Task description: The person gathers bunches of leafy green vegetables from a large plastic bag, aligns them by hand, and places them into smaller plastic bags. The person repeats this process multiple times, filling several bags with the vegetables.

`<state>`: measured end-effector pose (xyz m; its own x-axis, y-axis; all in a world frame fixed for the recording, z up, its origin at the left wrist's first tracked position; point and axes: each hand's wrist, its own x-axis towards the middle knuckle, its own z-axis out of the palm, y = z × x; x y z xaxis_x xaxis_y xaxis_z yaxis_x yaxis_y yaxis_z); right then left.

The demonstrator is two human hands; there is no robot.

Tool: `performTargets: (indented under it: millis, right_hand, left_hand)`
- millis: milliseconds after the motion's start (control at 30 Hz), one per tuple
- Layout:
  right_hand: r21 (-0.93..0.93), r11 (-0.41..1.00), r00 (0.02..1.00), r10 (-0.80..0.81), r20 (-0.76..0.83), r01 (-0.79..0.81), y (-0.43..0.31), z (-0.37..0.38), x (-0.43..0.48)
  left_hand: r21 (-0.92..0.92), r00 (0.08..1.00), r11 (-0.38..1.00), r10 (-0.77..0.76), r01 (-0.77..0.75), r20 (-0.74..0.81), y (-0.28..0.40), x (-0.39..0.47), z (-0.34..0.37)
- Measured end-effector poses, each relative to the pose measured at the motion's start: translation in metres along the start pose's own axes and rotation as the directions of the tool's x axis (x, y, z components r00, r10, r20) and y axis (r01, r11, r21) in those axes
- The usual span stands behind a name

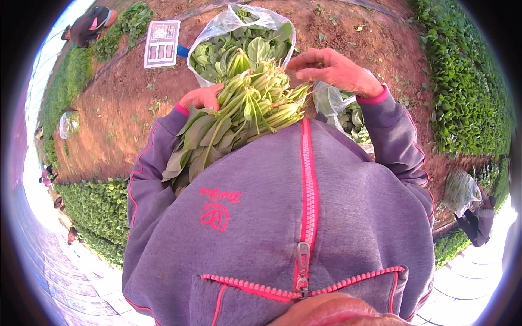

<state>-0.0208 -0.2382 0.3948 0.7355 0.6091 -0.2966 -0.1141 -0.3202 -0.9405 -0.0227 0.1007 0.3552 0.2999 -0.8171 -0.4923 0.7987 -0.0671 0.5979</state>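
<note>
My left hand (202, 98) is closed around the left side of a large bunch of leafy greens (261, 102) that looks like spinach, held against my front. Its leaves hang to the lower left and its pale stems and root ends point up and right. My right hand (336, 70) is raised just right of the root ends, fingers curved and thumb apart, with nothing visible in it. Right beyond the bunch stands an open clear plastic bag (290, 25) filled with similar greens. Below my right wrist lies another plastic bag (332, 104) of greens, partly hidden by my sleeve.
A digital scale (162, 44) sits on bare soil (122, 93), left of the filled bag. Dense crop beds (469, 89) run along the right and lower left. Further bags (69, 124) stand on the left and at the right (461, 191). Other people (90, 25) bend over at the edges.
</note>
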Motion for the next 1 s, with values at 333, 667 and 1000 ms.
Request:
performTargets:
  millis: [333, 667, 1000]
  right_hand:
    - [0.005, 0.999, 0.889, 0.043, 0.457, -0.051, 0.044, -0.013, 0.053]
    - [-0.488, 0.825, 0.873, 0.013, -0.487, -0.285, 0.073, -0.065, 0.042]
    - [0.398, 0.887, 0.947, 0.115, 0.299, -0.234, 0.036, 0.025, -0.032]
  left_hand:
    - [0.168, 0.995, 0.983, 0.081, -0.070, -0.063, -0.004, -0.007, -0.008]
    - [0.100, 0.972, 0.981, 0.183, -0.169, -0.146, -0.015, -0.033, -0.002]
    - [0.041, 0.950, 0.972, 0.233, -0.230, -0.209, -0.032, -0.046, -0.002]
